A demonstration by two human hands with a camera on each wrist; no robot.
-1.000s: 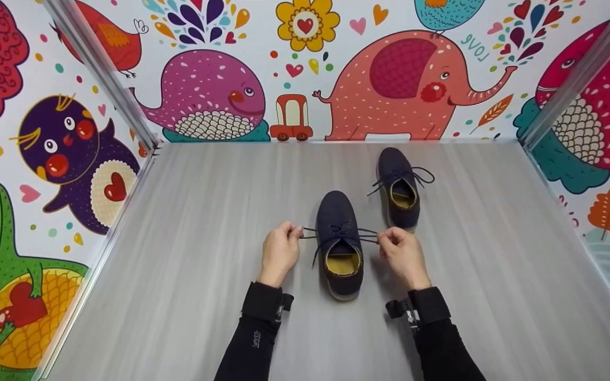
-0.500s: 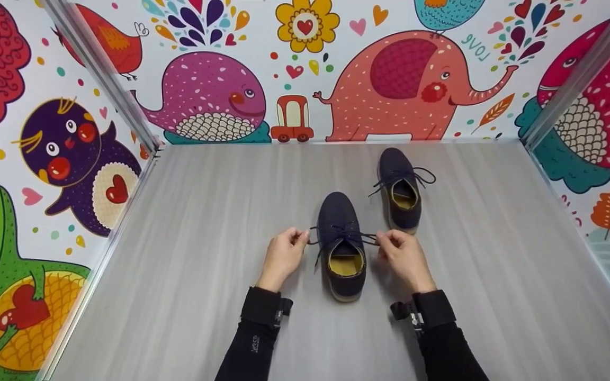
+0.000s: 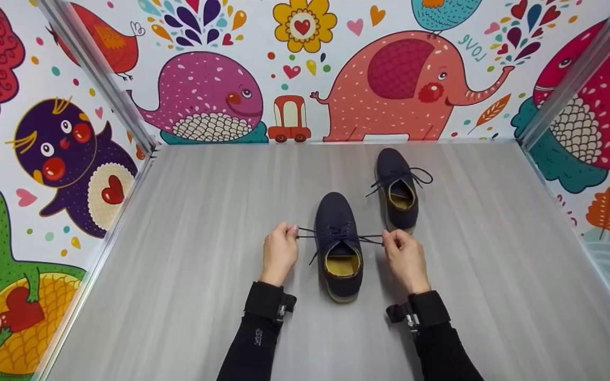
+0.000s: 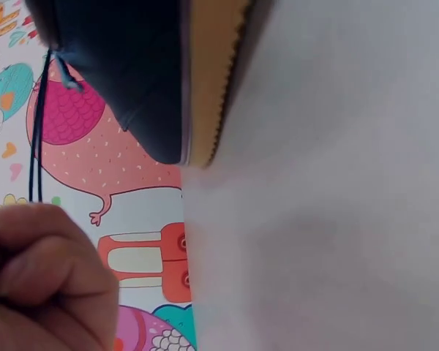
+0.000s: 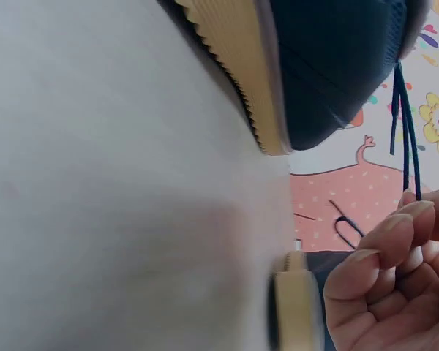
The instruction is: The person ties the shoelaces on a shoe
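Note:
A dark navy lace-up shoe (image 3: 335, 214) with a yellow insole stands on the floor between the two hands, toe pointing away. On its left side, my left hand (image 3: 280, 252) pinches a loop of shoelace (image 4: 36, 139), drawn out taut from the shoe. Opposite it, my right hand (image 3: 405, 259) pinches the other shoelace loop (image 5: 408, 139), also stretched straight. The laces cross in a knot (image 3: 341, 231) over the tongue. One loose lace end hangs on the shoe's left side. In the right wrist view the right fingers (image 5: 353, 275) are curled.
A matching shoe (image 3: 396, 185) with its lace tied in a bow stands further back on the right. Grey wood-grain floor (image 3: 204, 238) lies under both. Walls printed with cartoon animals, such as an elephant (image 3: 395, 87), enclose the back and sides.
Half a second ago the hands were nearer the shoe with slacker loops; now both have moved apart, pulling the loops longer and tauter. The far shoe has stayed put.

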